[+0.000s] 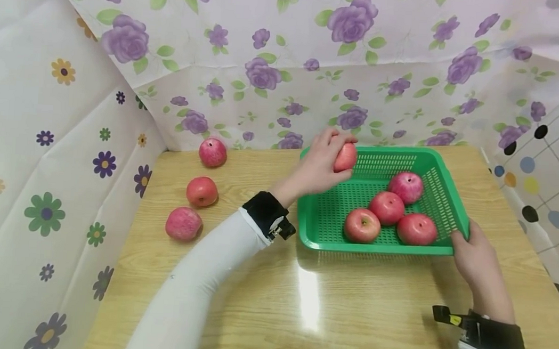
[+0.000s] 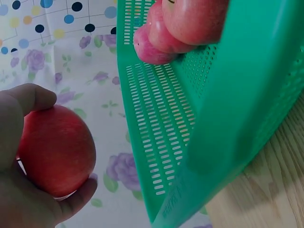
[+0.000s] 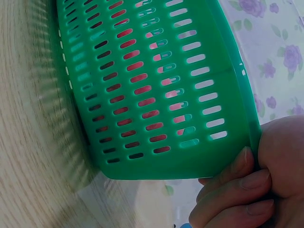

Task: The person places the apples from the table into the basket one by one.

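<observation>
A red apple (image 1: 345,157) sits in the grip of the left hand (image 1: 322,164), thumb and fingers curled round it; in the head view it shows in front of the far left corner of a green basket (image 1: 310,246), and the left wrist view shows it apart from the basket's rim. The right hand (image 1: 478,261), well apart from the left, is clamped on the basket's near right corner, fingers bent round the edge. Inside the basket, four more apples (image 1: 387,208) lie close together toward the right, the left part of its slotted floor showing. The basket is on a wooden table (image 1: 357,313). Left of it, three loose apples (image 1: 202,191) lie in a rough line near the table's left edge. Both arms wear white sleeves (image 1: 196,281) and black wrist straps (image 1: 264,212). Behind the table hangs a purple-flowered cloth (image 1: 296,53).
</observation>
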Motion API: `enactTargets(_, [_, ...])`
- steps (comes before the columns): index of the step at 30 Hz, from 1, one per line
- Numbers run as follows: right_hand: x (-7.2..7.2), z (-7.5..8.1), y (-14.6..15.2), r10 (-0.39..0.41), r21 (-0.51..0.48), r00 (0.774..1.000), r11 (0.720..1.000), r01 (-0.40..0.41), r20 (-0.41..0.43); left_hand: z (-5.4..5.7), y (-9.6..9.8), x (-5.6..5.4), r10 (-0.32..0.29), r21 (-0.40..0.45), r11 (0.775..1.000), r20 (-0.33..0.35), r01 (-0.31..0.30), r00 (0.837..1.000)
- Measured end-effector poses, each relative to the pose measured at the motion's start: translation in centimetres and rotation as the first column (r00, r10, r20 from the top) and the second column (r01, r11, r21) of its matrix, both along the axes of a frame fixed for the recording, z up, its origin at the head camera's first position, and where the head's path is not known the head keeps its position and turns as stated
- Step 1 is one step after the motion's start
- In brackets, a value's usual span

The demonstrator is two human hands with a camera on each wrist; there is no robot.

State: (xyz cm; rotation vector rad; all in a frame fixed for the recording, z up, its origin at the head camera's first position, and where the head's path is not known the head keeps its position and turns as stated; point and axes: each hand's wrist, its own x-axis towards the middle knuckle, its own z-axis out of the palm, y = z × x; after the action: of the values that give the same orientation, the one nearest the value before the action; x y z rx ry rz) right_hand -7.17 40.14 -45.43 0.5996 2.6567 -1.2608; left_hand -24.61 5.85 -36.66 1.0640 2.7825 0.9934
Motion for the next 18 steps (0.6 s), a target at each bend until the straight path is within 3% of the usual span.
enactTargets(6, [0.0, -0.1, 0.1, -0.006, -0.002, 1.0, 1.0, 0.006, -0.001, 0.2, 1.4, 0.2, -0.024, -0.194, 0.981, -0.02, 0.019, 1.0])
enactTargets(13, [-0.1, 0.1, 0.2, -0.007, 0.002, 1.0, 1.0, 0.007, -0.007, 0.8, 3.6, 0.9, -0.046, -0.401, 0.915, 0.027, 0.053, 0.999])
enactTargets(18, [0.0, 0.1, -0.1, -0.006, -0.004, 1.0, 1.0, 0.006, -0.011, 0.1, 5.4, 1.0, -0.044, -0.49, 0.869, 0.064, 0.07, 0.997])
